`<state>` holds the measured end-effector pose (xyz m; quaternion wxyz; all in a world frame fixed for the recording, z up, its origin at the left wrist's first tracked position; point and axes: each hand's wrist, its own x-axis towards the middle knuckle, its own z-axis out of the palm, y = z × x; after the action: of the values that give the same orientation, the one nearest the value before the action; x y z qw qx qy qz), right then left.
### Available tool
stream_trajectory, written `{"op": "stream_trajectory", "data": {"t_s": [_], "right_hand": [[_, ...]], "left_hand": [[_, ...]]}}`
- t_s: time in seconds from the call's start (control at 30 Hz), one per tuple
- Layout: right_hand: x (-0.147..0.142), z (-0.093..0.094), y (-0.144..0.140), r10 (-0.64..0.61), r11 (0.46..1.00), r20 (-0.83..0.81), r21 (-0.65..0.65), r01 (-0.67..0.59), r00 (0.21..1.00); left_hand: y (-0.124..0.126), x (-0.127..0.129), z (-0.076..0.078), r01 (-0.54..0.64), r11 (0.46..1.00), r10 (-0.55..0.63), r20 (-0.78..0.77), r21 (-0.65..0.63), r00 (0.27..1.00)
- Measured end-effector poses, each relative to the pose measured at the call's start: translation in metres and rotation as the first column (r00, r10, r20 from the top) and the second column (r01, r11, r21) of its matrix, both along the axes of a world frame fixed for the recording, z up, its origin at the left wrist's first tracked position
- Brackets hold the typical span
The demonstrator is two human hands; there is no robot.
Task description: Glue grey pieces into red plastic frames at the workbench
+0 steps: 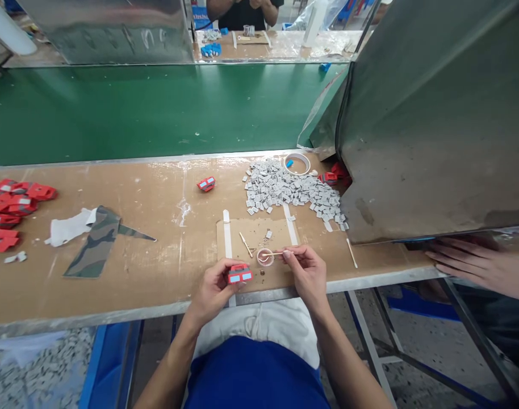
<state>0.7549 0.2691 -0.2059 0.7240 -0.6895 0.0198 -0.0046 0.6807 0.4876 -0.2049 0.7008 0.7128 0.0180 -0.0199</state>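
Observation:
My left hand (214,288) holds a small red part (239,274) with pale blue-grey faces, just above the front edge of the brown work table (149,272). My right hand (305,271) pinches a thin wooden stick (273,255) whose tip rests in a small round clear dish (265,257). Both are over a cardboard mat (259,238) taped to the table. A second stick (246,244) lies on the mat left of the dish.
A heap of small grey pieces (291,190) lies behind the mat, with a tape roll (297,163) and another red part (206,183). More red parts (10,204) pile at far left, near camouflage cloth (95,241). A metal hood (434,125) stands right; another person's hand (468,261) rests below it.

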Motion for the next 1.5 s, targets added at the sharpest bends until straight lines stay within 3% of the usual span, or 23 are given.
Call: {"op": "stream_trajectory", "data": {"t_s": [0.13, 0.33, 0.87, 1.03, 1.2, 1.33, 1.5], "right_hand": [[-0.012, 0.014, 0.002, 0.03, 0.999, 0.063, 0.027, -0.032, 0.998], [-0.03, 0.027, 0.017, 0.201, 0.974, 0.241, -0.15, -0.169, 0.949], [-0.028, 0.029, 0.022, 0.266, 0.925, 0.38, -0.359, -0.124, 0.886], [-0.03, 0.034, 0.022, 0.272, 0.926, 0.399, -0.358, -0.124, 0.876], [-0.024, 0.035, 0.01, 0.191, 0.948, 0.363, -0.309, -0.075, 0.912], [-0.012, 0.028, 0.003, 0.142, 0.932, 0.353, -0.362, -0.005, 0.925], [-0.011, 0.017, 0.01, 0.264, 0.886, 0.321, -0.453, -0.097, 0.91]], "left_hand": [[-0.004, -0.003, -0.003, -0.054, 0.977, 0.041, 0.067, 0.208, 0.997], [-0.006, -0.005, 0.0, -0.035, 0.946, -0.002, 0.114, 0.321, 0.993], [-0.006, -0.003, 0.001, -0.015, 0.932, -0.048, 0.166, 0.361, 0.985], [-0.006, -0.003, 0.001, -0.023, 0.933, -0.041, 0.169, 0.359, 0.985], [-0.006, -0.004, 0.0, -0.017, 0.94, -0.02, 0.106, 0.34, 0.994], [-0.006, -0.004, 0.001, -0.016, 0.947, -0.005, 0.064, 0.32, 0.998], [-0.006, -0.002, 0.004, -0.016, 0.955, 0.001, 0.051, 0.296, 0.999]]}}
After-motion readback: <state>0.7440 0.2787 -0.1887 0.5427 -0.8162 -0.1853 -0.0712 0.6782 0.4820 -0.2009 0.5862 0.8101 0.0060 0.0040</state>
